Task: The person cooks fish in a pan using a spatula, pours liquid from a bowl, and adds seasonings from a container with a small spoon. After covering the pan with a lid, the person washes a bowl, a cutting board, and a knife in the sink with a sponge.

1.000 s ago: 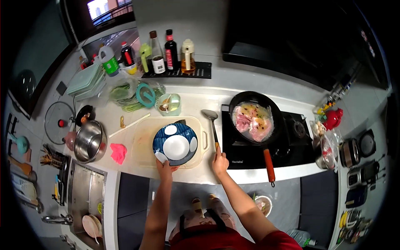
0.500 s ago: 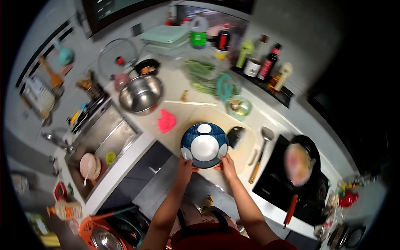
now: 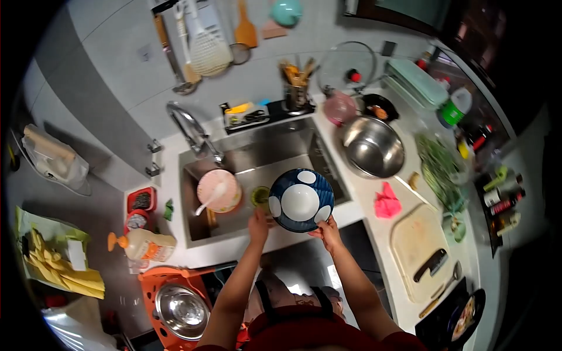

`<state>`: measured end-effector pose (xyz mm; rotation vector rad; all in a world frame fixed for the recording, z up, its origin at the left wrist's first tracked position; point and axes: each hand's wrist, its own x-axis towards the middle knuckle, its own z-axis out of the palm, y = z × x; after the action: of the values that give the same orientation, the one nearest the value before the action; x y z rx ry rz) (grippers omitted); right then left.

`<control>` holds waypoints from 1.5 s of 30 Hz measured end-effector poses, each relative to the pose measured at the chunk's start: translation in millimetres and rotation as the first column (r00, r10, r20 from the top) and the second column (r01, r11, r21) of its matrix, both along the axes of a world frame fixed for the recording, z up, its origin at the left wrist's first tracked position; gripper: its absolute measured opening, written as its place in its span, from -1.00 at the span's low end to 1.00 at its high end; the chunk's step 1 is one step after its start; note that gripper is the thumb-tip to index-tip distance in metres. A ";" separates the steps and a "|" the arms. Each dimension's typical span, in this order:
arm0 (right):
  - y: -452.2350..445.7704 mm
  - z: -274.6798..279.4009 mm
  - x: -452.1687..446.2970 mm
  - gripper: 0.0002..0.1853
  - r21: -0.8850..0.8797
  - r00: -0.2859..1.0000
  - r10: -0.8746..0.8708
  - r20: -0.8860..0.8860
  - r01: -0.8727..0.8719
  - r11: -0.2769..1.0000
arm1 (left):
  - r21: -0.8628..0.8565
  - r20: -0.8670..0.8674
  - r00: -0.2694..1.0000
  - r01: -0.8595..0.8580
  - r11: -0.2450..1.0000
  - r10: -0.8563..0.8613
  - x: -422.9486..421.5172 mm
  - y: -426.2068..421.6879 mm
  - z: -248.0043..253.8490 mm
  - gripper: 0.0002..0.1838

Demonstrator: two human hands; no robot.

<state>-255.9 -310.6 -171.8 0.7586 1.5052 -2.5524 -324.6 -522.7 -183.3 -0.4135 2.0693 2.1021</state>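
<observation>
A dark blue plate [image 3: 283, 217] with a white centre and white ovals is held in front of me, over the sink's front right part. My right hand [image 3: 329, 233] grips its lower right rim, thumb on top. At the lower left rim is my left hand [image 3: 259, 227], fingers closed on the edge and partly hidden beneath it. In the sink [image 3: 275, 142], a pink patterned bowl [image 3: 211, 186] with a white spoon [image 3: 215, 194] sits left of the plate. A small green item [image 3: 259, 195] shows just beside the plate's left edge.
The faucet [image 3: 196, 136] rises behind the sink. A steel bowl [image 3: 373, 146], pink cloth [image 3: 387, 202], leafy greens [image 3: 434, 167] and a cutting board [image 3: 407, 234] with a knife [image 3: 431, 264] lie on the right counter. A soap bottle [image 3: 146, 244] stands at left; a frying pan [image 3: 468, 319] is far right.
My view has turned left toward the sink. Both hands have carried the plate from in front of the cutting board to over the sink's front right part.
</observation>
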 end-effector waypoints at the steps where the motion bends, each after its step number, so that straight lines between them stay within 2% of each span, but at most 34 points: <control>1: -21.0 -5.4 -20.9 -0.56 -0.032 1.000 0.005 0.024 -0.004 0.999 | -0.098 -0.100 0.993 -0.072 0.993 0.062 -22.5 -33.3 -4.9 -0.61; 2: -41.3 -11.0 -41.4 -0.57 -0.065 0.999 0.008 0.046 -0.005 0.998 | -0.261 -0.220 0.972 -0.141 0.955 0.084 -48.7 -65.0 -12.9 -0.65; 4: -78.4 -26.1 -78.7 -0.59 -0.098 0.996 0.018 0.093 -0.009 0.995 | -0.535 -0.443 0.895 -0.304 0.788 0.044 -99.7 -116.2 -19.6 -0.71; 6: -106.4 -43.6 -106.3 -0.60 -0.090 0.988 0.030 0.151 -0.016 0.996 | -0.529 -0.606 0.795 -0.365 0.767 -0.039 -142.3 -145.8 -2.2 -0.62; 7: -119.0 -41.2 -118.3 -0.57 -0.100 0.985 0.068 0.157 -0.053 0.994 | -0.591 -0.568 0.818 -0.326 0.738 -0.094 -167.4 -159.2 -6.3 -0.54; 8: -132.6 -39.2 -128.7 -0.57 -0.121 0.984 0.064 0.164 -0.044 0.992 | -0.532 -0.562 0.822 -0.277 0.800 -0.089 -190.9 -168.2 -11.3 -0.50; 10: -154.9 -36.3 -145.2 -0.55 -0.158 0.983 0.054 0.177 -0.026 0.987 | -0.545 -0.615 0.775 -0.286 0.788 -0.144 -227.4 -171.1 10.7 -0.47; 14: -180.7 -49.7 -165.8 -0.51 -0.181 0.975 0.103 0.197 -0.067 0.981 | -0.603 -0.422 0.873 -0.071 0.794 -0.243 -279.7 -188.0 -20.1 -0.46; 16: -186.7 -50.4 -169.8 -0.45 -0.208 0.973 0.105 0.208 -0.061 0.976 | -0.626 -0.298 0.915 0.028 0.780 -0.272 -272.6 -187.0 -4.2 -0.47; 17: -187.9 -49.8 -170.9 -0.41 -0.219 0.971 0.106 0.214 -0.058 0.974 | -0.719 -0.263 0.921 0.011 0.695 -0.286 -263.5 -185.4 -4.3 -0.49; 20: -194.0 -53.2 -173.3 -0.38 -0.217 0.971 0.096 0.218 -0.047 0.975 | -0.652 -0.395 0.858 -0.010 0.758 -0.329 -244.7 -189.0 10.7 -0.55; 23: -194.2 -61.9 -172.0 -0.36 -0.237 0.970 0.090 0.224 -0.036 0.971 | -0.388 -0.381 0.922 -0.094 0.917 -0.067 -219.0 -187.9 -24.1 -0.58; 26: -195.7 -59.7 -170.3 -0.37 -0.242 0.972 0.077 0.224 -0.022 0.970 | -0.553 -0.572 0.819 -0.353 0.754 -0.037 -183.6 -183.2 -52.8 -0.59; 28: -196.4 -59.9 -168.6 -0.38 -0.241 0.972 0.078 0.223 -0.023 0.970 | -0.465 -0.416 0.906 -0.135 0.875 -0.082 -168.9 -190.4 -124.8 -0.57; 29: -196.4 -59.9 -168.1 -0.38 -0.242 0.972 0.079 0.223 -0.023 0.970 | -0.323 -0.204 0.976 0.006 0.946 -0.076 -158.9 -190.5 -129.6 -0.56; 30: -196.9 -60.7 -167.5 -0.43 -0.236 0.972 0.076 0.224 -0.021 0.971 | -0.142 0.014 0.994 0.112 0.983 -0.111 -150.9 -188.5 -132.8 -0.55; 32: -197.7 -64.8 -165.7 -0.52 -0.226 0.972 0.068 0.225 -0.016 0.974 | 0.094 0.250 0.955 0.142 0.985 -0.162 -142.1 -179.9 -114.8 -0.54; 34: -197.9 -64.5 -163.7 -0.50 -0.218 0.971 0.071 0.227 -0.020 0.976 | 0.157 0.308 0.944 0.077 0.985 -0.123 -127.2 -169.4 -51.6 -0.53; 37: -195.8 -66.0 -162.4 -0.43 -0.217 0.965 0.088 0.247 -0.033 0.976 | 0.158 0.306 0.946 0.060 0.986 -0.106 -123.8 -167.0 -47.8 -0.52; 40: -193.7 -66.8 -162.2 -0.38 -0.228 0.962 0.112 0.249 -0.054 0.972 | 0.206 0.338 0.933 0.058 0.977 -0.126 -125.1 -168.2 -56.1 -0.39; 43: -191.4 -66.0 -162.0 -0.37 -0.242 0.959 0.136 0.249 -0.074 0.967 | 0.189 0.260 0.958 0.068 0.980 -0.117 -122.2 -168.3 -62.4 -0.39; 45: -190.8 -66.0 -162.0 -0.36 -0.246 0.958 0.148 0.247 -0.086 0.965 | 0.140 0.244 0.967 0.041 0.989 -0.075 -118.7 -165.6 -64.4 -0.46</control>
<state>-417.9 -501.3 -237.8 0.9022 1.1122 -2.3709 -443.3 -688.3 -247.8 -0.5580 1.7684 2.0235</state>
